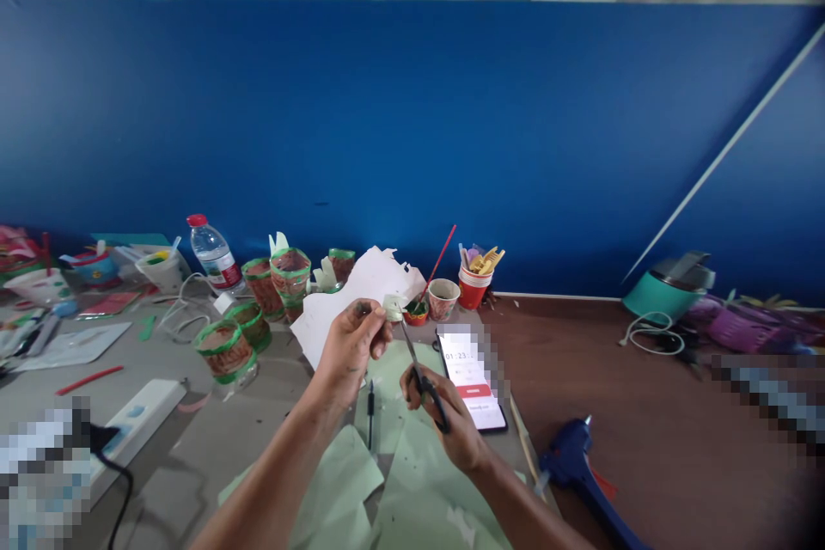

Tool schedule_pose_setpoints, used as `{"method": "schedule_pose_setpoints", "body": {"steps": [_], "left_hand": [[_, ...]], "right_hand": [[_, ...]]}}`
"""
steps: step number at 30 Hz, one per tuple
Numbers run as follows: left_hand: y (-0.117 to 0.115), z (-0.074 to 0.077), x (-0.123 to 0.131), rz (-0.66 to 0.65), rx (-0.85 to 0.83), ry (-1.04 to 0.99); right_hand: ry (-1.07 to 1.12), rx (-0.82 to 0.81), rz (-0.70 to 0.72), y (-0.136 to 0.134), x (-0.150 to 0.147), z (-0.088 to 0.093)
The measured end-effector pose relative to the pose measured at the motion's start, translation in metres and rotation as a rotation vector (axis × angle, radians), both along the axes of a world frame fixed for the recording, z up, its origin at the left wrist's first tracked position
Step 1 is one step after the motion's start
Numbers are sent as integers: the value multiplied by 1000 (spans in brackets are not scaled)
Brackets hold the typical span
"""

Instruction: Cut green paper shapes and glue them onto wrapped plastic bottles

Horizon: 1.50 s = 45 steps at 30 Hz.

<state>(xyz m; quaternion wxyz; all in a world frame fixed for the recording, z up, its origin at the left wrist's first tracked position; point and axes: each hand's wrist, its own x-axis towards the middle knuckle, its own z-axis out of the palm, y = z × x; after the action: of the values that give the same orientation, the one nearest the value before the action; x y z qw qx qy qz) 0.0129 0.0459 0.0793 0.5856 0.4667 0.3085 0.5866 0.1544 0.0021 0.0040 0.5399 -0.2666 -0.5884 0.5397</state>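
Between the fingertips of my left hand (351, 339) is a small pale green piece of paper (393, 307), held up over the table. My right hand (448, 417) grips black-handled scissors (425, 387), their blades pointing up and touching or nearly touching the paper's lower edge. Whether the blades are apart is too small to tell. Below my hands lie pale green sheets (418, 481), some with cut edges. A black pen (370, 412) rests on them. Behind my left hand a larger white sheet with a ragged edge (322, 314) leans up.
Several green-rimmed brown cups (225, 352) and a water bottle (216, 256) stand left. A red cup of wooden cutlery (475, 284) and a paper cup (443, 301) are behind. A phone (473, 387) and blue glue gun (580, 464) lie right; a power strip (138, 425) lies left.
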Motion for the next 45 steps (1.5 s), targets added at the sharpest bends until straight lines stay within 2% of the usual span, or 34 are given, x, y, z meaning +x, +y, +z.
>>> {"method": "schedule_pose_setpoints", "body": {"steps": [8, 17, 25, 32, 38, 45], "left_hand": [[1, -1, -2, 20, 40, 33], [0, -2, -1, 23, 35, 38], [-3, -1, 1, -35, -25, 47], [-3, 4, 0, 28, -27, 2], [-2, 0, -2, 33, 10, 16], [0, 0, -1, 59, 27, 16]], "right_hand": [[-15, 12, -2, 1, 0, -3], [-36, 0, -7, -1, 0, 2], [-27, -5, -8, 0, 1, 1], [-3, 0, -4, 0, 0, 0], [-25, -3, -9, 0, 0, 0], [-63, -5, -17, -5, -2, 10]]}}
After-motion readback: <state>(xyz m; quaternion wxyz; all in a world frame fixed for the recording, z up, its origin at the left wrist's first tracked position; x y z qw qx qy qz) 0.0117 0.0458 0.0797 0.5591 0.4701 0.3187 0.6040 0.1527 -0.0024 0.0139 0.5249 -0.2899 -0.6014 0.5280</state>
